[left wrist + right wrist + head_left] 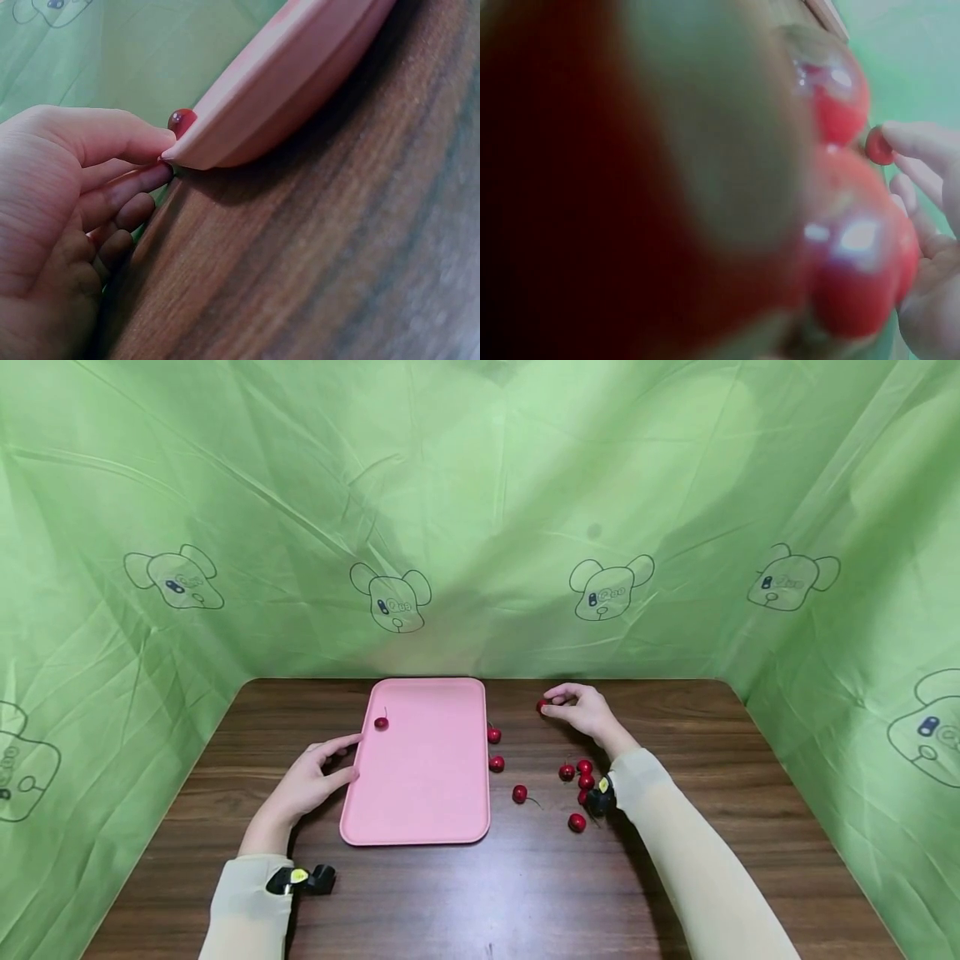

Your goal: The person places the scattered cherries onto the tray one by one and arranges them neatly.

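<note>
Smooth glossy cherries (577, 822), matt plastic-looking tray (420, 777), wood-grained tabletop (420, 902) with soft sheen, creased cloth curtain (480, 485)

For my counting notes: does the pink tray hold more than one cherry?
No, the head view shows just one cherry on the pink tray, near its left edge.

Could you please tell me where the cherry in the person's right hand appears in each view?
Head: held cherry right of centre, just below mid-height, in the right hand.
Left wrist: not in it; the tray cherry there is another, at the pink tray.
Right wrist: held cherry towards the right edge, above mid-height.
Shared landmark: the green curtain.
</note>
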`<state>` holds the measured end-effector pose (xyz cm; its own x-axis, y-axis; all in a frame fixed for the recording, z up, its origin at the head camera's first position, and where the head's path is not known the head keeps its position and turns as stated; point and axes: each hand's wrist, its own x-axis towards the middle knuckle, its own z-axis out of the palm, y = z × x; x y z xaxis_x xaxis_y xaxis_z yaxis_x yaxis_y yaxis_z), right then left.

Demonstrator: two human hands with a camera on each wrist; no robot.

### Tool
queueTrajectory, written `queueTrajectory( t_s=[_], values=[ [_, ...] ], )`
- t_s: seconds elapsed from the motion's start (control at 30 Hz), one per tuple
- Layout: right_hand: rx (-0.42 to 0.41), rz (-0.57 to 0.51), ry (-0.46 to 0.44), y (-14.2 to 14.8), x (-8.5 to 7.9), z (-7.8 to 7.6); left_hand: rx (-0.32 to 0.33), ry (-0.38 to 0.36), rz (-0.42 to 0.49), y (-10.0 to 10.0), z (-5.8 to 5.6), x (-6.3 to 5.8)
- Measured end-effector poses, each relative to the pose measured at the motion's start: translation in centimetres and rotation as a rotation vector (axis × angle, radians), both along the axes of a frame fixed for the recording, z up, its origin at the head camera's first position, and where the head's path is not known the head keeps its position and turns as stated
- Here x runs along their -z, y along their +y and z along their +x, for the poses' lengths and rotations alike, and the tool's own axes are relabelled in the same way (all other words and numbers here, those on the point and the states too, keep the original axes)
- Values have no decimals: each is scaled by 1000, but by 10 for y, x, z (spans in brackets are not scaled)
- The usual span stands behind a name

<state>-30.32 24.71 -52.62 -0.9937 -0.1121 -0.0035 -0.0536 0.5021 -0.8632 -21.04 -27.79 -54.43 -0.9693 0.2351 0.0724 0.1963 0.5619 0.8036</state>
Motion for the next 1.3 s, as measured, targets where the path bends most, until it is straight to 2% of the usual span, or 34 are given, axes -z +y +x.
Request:
queueTrajectory(
  t_s=[0.6, 0.9, 1.3],
  values=[
    [-1, 0, -17, -2, -1, 3, -6, -9, 3, 0, 1, 1],
    [-31, -27, -43, 1, -1, 3, -8, -12, 6, 0, 1, 0],
    [-38, -15, -8, 0, 0, 1, -12, -11, -12, 0, 1, 1]
  ],
)
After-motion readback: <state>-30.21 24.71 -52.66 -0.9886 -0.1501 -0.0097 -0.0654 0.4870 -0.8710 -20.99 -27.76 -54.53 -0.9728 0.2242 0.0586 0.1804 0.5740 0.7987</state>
